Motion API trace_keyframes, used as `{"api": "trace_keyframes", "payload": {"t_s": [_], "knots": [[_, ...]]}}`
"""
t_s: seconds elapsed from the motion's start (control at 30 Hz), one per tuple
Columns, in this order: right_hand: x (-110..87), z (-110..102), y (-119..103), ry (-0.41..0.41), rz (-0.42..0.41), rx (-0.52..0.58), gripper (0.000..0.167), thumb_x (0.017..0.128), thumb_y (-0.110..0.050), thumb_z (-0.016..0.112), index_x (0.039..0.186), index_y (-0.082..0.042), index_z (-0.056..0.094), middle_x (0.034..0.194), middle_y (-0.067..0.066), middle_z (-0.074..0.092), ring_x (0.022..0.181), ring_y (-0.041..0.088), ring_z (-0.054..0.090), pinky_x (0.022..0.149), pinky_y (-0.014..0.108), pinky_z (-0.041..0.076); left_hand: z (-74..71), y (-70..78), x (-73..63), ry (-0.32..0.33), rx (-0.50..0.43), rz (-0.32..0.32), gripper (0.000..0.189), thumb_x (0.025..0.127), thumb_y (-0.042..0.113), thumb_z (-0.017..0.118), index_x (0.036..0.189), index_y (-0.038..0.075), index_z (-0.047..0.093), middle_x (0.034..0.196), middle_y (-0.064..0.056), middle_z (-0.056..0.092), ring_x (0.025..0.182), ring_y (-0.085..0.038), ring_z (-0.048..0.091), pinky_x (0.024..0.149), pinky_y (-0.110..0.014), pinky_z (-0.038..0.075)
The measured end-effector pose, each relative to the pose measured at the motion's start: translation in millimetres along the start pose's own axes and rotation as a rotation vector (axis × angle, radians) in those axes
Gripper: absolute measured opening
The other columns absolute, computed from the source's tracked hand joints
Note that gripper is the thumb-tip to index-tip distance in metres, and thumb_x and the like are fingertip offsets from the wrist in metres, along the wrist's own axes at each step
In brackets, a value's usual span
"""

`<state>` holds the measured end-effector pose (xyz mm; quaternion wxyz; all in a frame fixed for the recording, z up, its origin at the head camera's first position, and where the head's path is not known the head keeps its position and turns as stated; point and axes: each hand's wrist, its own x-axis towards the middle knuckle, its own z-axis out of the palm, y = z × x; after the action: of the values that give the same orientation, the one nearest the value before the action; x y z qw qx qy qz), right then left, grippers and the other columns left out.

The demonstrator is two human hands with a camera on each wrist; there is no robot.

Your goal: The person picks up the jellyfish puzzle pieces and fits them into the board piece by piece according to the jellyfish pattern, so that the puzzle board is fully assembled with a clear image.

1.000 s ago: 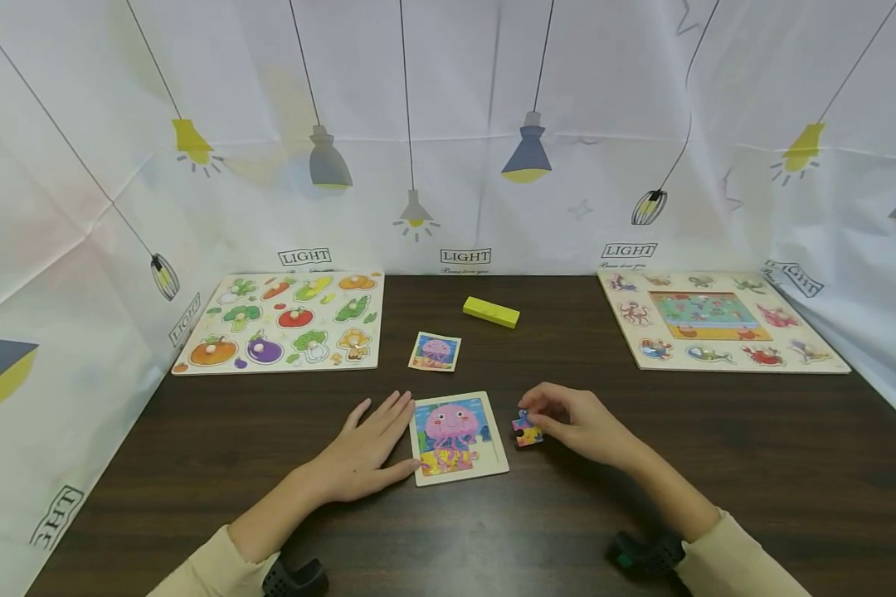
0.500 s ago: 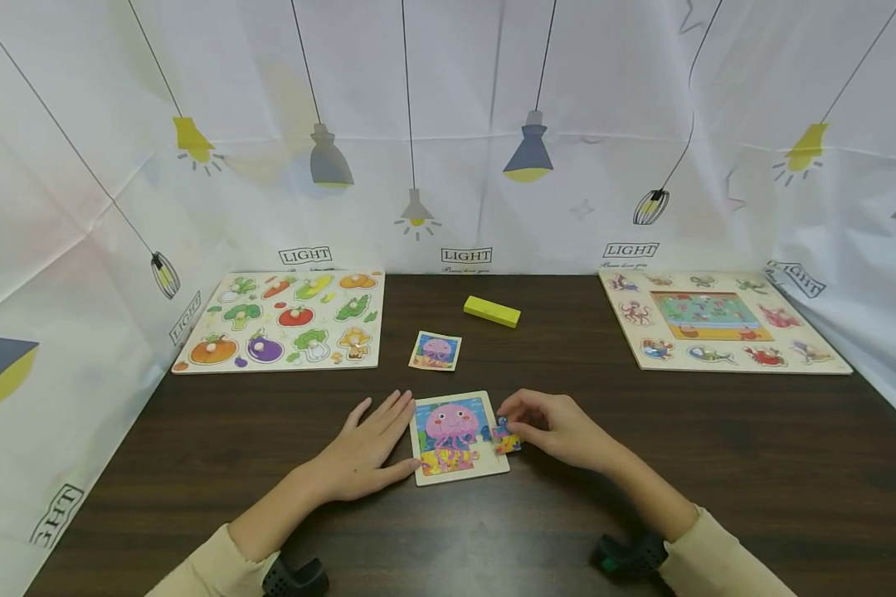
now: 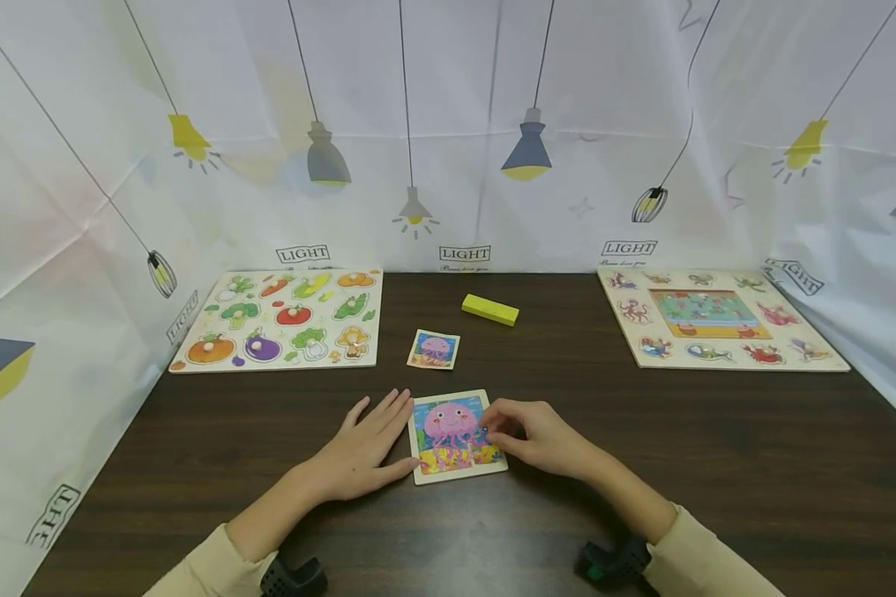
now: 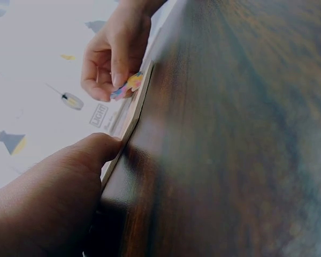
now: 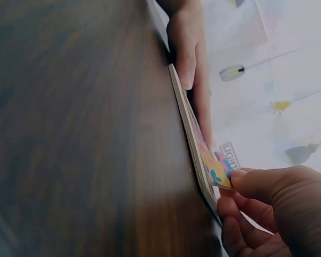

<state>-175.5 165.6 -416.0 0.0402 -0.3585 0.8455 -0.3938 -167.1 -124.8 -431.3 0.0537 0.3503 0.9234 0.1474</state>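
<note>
A jellyfish jigsaw puzzle in a pale square wooden tray (image 3: 459, 475) lies on the table in front of the person. The left hand (image 3: 362, 456) rests beside it with fingers extended, fingertips and thumb at the tray's left edge. Over the tray's lower right part, the right hand (image 3: 541, 435) pinches a jigsaw piece (image 5: 222, 175) between thumb and fingers. Yellow, pink and blue show on the piece, which is tilted over the tray's edge in the right wrist view. The right hand's fingers partly hide that side of the picture.
A small jellyfish card (image 3: 433, 349) lies behind the tray, and a yellow block (image 3: 490, 310) farther back. A vegetable puzzle board (image 3: 205, 325) is at the back left, a sea-animal board (image 3: 806, 332) at the back right. A lamp-printed cloth (image 3: 448, 108) hangs behind the table.
The right hand has moved left with the jigsaw piece, from beside the tray to over its lower right part. The left hand has stayed at the tray's left edge.
</note>
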Motion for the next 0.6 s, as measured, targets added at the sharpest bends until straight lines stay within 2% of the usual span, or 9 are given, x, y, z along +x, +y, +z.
{"api": "trace_keyframes", "payload": {"t_s": [0.13, 0.4, 0.6], "knots": [[0.7, 2.3, -0.9, 0.013, -0.003, -0.033, 0.01, 0.087, -0.012, 0.063, 0.097, -0.013, 0.062, 0.08, -0.009, 0.06, 0.069, 0.006, 0.054, 0.059, 0.023, 0.047, -0.2, -0.3, -0.1, -0.004, -0.006, -0.004, 0.08, 0.091, 0.061, 0.031, 0.147, 0.006, 0.014, 0.153, -0.007, 0.008, 0.139, -0.019, 0.002, 0.106, -0.05, 0.001], [0.5, 7.4, -0.9, 0.052, -0.012, -0.086, 0.012, 0.084, -0.013, 0.067, 0.095, -0.014, 0.063, 0.082, -0.01, 0.056, 0.073, 0.011, 0.05, 0.062, 0.026, 0.044, 2.0, -2.6, 0.3, 0.005, 0.006, 0.002, 0.081, 0.091, 0.062, 0.03, 0.147, 0.006, 0.014, 0.153, -0.007, 0.008, 0.139, -0.019, 0.002, 0.106, -0.05, 0.001], [-0.1, 8.9, -1.5, 0.057, -0.026, -0.17, 0.013, 0.082, -0.016, 0.07, 0.094, -0.016, 0.066, 0.084, -0.01, 0.056, 0.079, 0.011, 0.048, 0.066, 0.026, 0.042, 2.8, -2.6, 0.4, 0.009, 0.002, 0.003, 0.081, 0.09, 0.062, 0.03, 0.147, 0.006, 0.014, 0.153, -0.006, 0.009, 0.139, -0.018, 0.003, 0.107, -0.05, 0.001]]}}
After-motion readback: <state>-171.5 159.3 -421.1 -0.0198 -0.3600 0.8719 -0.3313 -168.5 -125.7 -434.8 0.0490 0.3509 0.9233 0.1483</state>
